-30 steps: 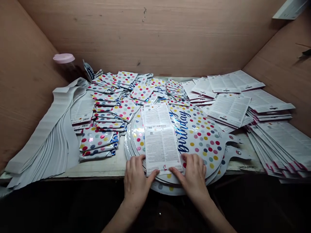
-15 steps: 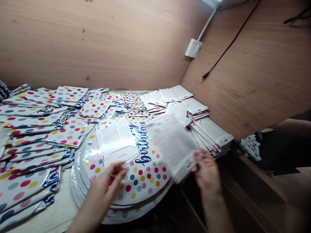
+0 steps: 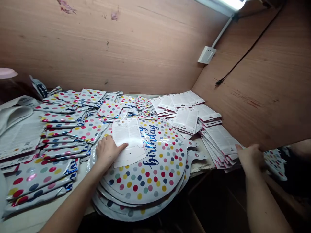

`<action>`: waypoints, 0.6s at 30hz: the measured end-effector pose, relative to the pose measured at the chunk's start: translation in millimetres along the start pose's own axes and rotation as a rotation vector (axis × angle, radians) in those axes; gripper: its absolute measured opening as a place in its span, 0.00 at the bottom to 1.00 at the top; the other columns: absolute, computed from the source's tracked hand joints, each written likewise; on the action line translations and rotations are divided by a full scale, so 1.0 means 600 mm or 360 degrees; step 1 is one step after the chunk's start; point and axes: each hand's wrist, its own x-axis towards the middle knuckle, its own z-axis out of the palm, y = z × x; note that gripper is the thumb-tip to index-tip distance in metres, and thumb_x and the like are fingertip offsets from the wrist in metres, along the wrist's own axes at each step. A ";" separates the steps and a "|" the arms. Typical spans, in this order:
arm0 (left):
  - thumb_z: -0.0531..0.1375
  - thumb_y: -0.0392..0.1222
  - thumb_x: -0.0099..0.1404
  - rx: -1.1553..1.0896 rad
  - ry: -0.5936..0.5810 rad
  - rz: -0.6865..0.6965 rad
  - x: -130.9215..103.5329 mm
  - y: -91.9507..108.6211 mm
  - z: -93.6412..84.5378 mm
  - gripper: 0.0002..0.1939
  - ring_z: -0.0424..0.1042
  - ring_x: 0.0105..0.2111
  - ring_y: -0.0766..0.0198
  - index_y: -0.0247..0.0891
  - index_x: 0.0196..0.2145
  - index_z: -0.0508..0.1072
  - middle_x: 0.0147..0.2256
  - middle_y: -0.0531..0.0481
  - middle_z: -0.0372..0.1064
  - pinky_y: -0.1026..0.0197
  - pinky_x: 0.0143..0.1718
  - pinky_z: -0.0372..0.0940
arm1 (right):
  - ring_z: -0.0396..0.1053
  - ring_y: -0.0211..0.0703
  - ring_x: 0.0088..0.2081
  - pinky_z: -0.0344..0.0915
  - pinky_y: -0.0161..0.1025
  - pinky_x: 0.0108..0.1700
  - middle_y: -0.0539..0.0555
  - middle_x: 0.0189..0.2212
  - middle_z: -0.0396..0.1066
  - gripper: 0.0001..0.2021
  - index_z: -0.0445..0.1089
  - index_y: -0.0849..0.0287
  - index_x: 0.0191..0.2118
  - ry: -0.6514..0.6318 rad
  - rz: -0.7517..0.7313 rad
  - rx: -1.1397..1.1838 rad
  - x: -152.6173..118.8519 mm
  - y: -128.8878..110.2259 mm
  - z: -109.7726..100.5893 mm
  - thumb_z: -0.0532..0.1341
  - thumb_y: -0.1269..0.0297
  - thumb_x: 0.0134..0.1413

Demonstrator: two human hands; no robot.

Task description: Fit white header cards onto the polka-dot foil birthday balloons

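My left hand (image 3: 108, 150) grips the left side of a white printed card (image 3: 128, 137), its thumb across the face. That card lies on a stack of flat round foil balloons (image 3: 155, 174) with coloured dots and blue "birthday" lettering. At the right, my right hand (image 3: 251, 158) is closed at the outer corner of a fanned pile of white printed packets (image 3: 220, 142), its thumb at the top packet's edge and the other fingers mostly hidden. Another small group of white packets (image 3: 186, 120) lies just beyond the balloons.
Folded dotted foil balloons (image 3: 63, 147) lie in rows on the left of the table. Larger printed sheets (image 3: 18, 129) sit at the far left. Wooden panels (image 3: 136, 48) close off the back and right. A person's arm (image 3: 301, 147) shows at the right edge.
My right hand has moved right, from a blurred white packet over the balloons to the fanned pile. My left hand has closed on the card. The view has swung left.
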 end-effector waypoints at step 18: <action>0.58 0.51 0.67 -0.1980 0.0087 0.0195 -0.209 -0.073 0.036 0.17 0.75 0.46 0.57 0.42 0.48 0.62 0.44 0.45 0.75 0.58 0.46 0.69 | 0.70 0.36 0.32 0.68 0.34 0.34 0.52 0.34 0.72 0.21 0.73 0.60 0.43 -0.2469 0.0891 0.1959 -0.626 -0.177 0.035 0.72 0.55 0.46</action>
